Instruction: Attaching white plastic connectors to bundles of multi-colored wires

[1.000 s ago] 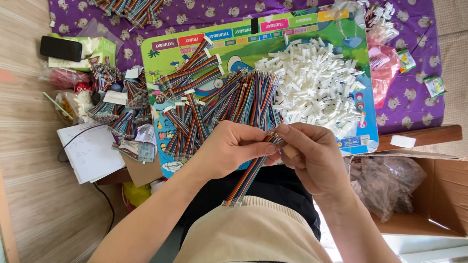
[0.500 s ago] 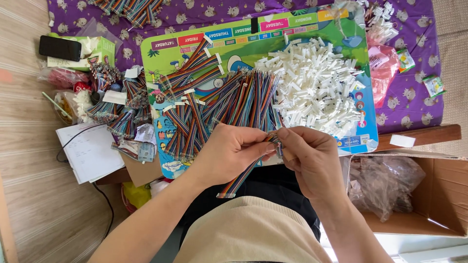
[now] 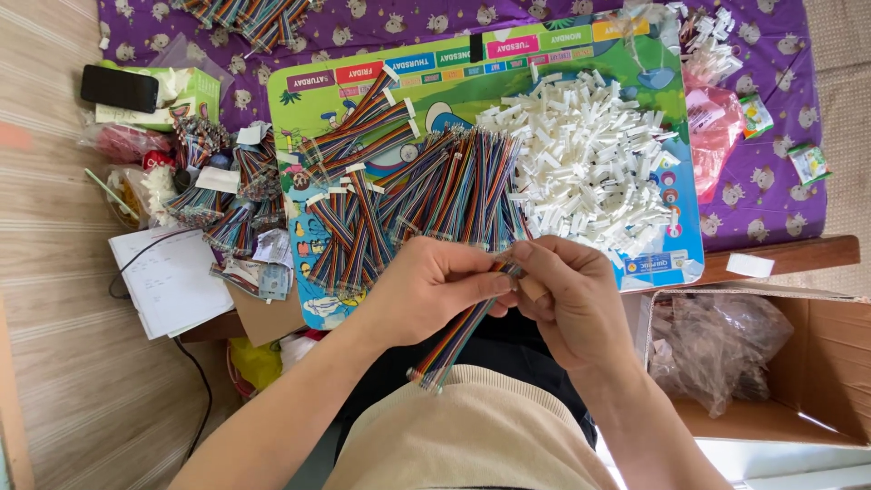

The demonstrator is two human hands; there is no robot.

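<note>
Both grips on ribbon cable (image 3: 458,331), white connectors (image 3: 590,154) beyond.

A: What packaging can you see?
B: A green and white box (image 3: 172,91) at the upper left, with a dark phone (image 3: 120,88) lying screen-up on it, the screen black. At the lower right stands an open brown cardboard box (image 3: 817,363) with a crumpled clear plastic bag (image 3: 717,349) inside.
A: Anything small?
B: Two little green and white sachets (image 3: 807,163) on the purple cloth at the right edge, and a pink plastic bag (image 3: 712,132) just beside the colourful board.
A: Labels?
B: A blue and white sticker (image 3: 655,263) on the board's lower right corner, and a blank white label (image 3: 750,265) on the wooden edge near it
</note>
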